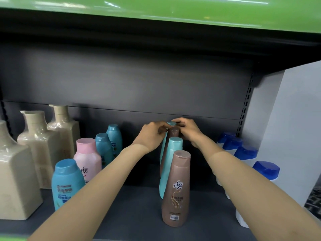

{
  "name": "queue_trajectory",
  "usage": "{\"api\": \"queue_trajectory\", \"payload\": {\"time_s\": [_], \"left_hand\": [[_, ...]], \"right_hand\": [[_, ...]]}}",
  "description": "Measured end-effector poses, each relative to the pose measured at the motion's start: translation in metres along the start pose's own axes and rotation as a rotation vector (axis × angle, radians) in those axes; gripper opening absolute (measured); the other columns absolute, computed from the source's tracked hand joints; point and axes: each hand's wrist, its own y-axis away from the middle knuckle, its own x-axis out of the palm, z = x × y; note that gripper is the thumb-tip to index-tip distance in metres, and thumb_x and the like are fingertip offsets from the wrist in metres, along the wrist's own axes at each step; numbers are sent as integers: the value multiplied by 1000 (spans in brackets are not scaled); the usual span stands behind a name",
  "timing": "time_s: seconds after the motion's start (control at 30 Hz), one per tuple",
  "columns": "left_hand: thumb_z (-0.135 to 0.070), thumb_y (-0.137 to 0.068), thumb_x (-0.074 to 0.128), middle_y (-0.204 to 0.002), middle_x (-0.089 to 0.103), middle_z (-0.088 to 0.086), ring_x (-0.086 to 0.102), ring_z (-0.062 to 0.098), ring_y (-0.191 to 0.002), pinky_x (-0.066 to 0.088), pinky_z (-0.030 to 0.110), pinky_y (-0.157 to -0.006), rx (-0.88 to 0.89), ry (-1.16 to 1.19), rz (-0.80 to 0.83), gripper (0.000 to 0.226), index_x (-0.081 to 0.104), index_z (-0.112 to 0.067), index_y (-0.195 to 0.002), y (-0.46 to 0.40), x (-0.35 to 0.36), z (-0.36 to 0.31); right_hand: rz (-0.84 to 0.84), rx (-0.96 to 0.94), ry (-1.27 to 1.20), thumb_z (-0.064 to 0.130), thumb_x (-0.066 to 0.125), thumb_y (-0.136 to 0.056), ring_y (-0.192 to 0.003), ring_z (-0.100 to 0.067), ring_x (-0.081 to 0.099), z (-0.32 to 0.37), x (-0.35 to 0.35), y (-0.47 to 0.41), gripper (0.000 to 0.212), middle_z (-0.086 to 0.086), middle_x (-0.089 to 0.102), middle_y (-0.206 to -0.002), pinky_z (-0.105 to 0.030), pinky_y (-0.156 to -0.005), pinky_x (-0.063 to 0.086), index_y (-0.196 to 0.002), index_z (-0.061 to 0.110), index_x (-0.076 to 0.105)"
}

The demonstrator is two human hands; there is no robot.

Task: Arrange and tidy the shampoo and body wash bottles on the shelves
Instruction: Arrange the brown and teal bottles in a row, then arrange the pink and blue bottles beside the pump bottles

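Where bottles (pixel 175 186) stand, dark shelf (pixel 139 206) — green shelf (pixel 156 7) overhead.

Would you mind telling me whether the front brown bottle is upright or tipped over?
Upright: the brown bottle stands on its base on the shelf, cap on top.

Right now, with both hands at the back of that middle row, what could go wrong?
1. The forearms flank the front brown bottle and the teal bottle closely; pulling back might topple them.
2. Left hand and right hand grip the rear bottles' caps; tall narrow bottles could tip into the row.
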Motion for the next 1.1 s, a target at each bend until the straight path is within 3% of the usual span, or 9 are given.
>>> {"api": "queue_trajectory", "payload": {"time_s": [0.1,0.17,0.27,0.4,0.57,0.63,0.77,0.9,1.1], "left_hand": [[-9,-90,51,-108,69,2,61,15,-104,39,13,-84,-35,7,-38,26,64,-16,-112,2,-2,-3],[-10,-91,52,-106,69,0,62,14,-101,37,8,-79,-52,33,-88,23,65,-15,-109,5,-5,-8],[-12,-91,53,-101,70,0,62,15,-96,38,10,-76,-77,36,-195,20,67,-15,-105,12,-11,-16],[-12,-89,57,-82,67,-3,66,16,-83,47,20,-80,-55,109,-301,17,68,-16,-101,40,-24,-28],[-10,-89,56,-86,70,4,68,19,-79,53,33,-83,-32,156,-355,16,66,-13,-100,87,-39,-46],[-11,-90,56,-88,69,2,66,17,-81,53,32,-83,-39,123,-377,14,65,-14,-100,105,-43,-50],[-12,-89,56,-92,66,-5,59,6,-83,42,6,-76,-65,-38,-490,17,65,-17,-103,142,-57,-50],[-18,-86,59,-106,60,5,54,23,-99,43,32,-80,-170,-232,-639,23,62,-17,-108,174,-80,-29],[-24,-84,65,-115,57,10,53,26,-108,42,34,-86,-335,-201,-505,42,54,-13,-123,204,-110,32]], "right_hand": [[-40,-50,39,17,65,-89,-108,-20,59,4,-8,5,29,-6,65,-116,-37,-94,50,-117,15,63],[-113,-123,28,16,65,-88,-106,-18,60,11,-13,13,24,-4,66,-108,-39,-99,48,-112,13,66],[-175,-228,15,11,62,-90,-96,-20,64,27,-22,35,17,-2,66,-97,-38,-91,53,-105,10,68],[-167,-365,66,8,56,-92,-74,-11,64,50,-33,77,14,4,66,-84,-21,-72,53,-100,12,67],[-144,-500,95,8,55,-91,-65,-1,59,77,-34,132,15,9,64,-77,-15,-65,49,-95,15,68],[-80,-520,120,11,55,-91,-66,-2,60,86,-27,151,14,8,64,-78,-15,-64,49,-96,16,68],[56,-513,193,13,57,-91,-79,-13,65,95,3,179,14,6,65,-82,-24,-73,51,-97,14,69],[173,-467,211,13,57,-91,-85,-15,64,91,48,196,16,-1,69,-93,-31,-82,52,-103,13,68],[242,-382,258,13,55,-92,-97,-16,59,85,111,211,27,-5,66,-109,-26,-84,47,-119,12,61]]}}
